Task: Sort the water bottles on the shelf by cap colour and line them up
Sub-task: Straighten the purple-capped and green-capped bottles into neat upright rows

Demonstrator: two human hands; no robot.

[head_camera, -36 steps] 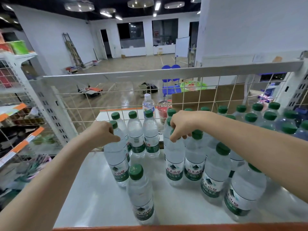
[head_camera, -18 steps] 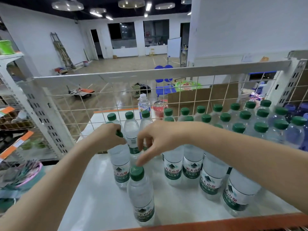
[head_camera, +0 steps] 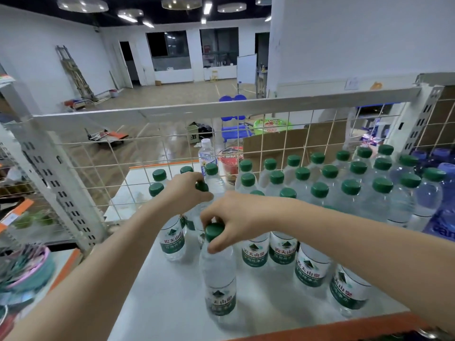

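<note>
Two hands are at work, each with fingers curled round a green cap. The right hand (head_camera: 236,217) pinches, thumb below and fingers above, the cap of the lone front bottle (head_camera: 218,274), which stands upright on the white shelf (head_camera: 152,303), apart from the rest at about 6 o'clock of the cluster. The left hand (head_camera: 187,190) grips the cap of a back-left bottle (head_camera: 202,187), just beside others at roughly 11 o'clock from the lone one.

Outward from there, the main block of green-capped bottles (head_camera: 327,183) fills the shelf from 12 to 3 o'clock against the wire grid (head_camera: 103,168); blue bottles (head_camera: 443,217) sit at the far right.

Full and sealed, these look moderately heavy, with thin, smooth walls that would dent under a squeeze. The ribbed cap and stiff neck seem the surest hold; a lift by the cap alone may let the bottle swing and knock its neighbours.
</note>
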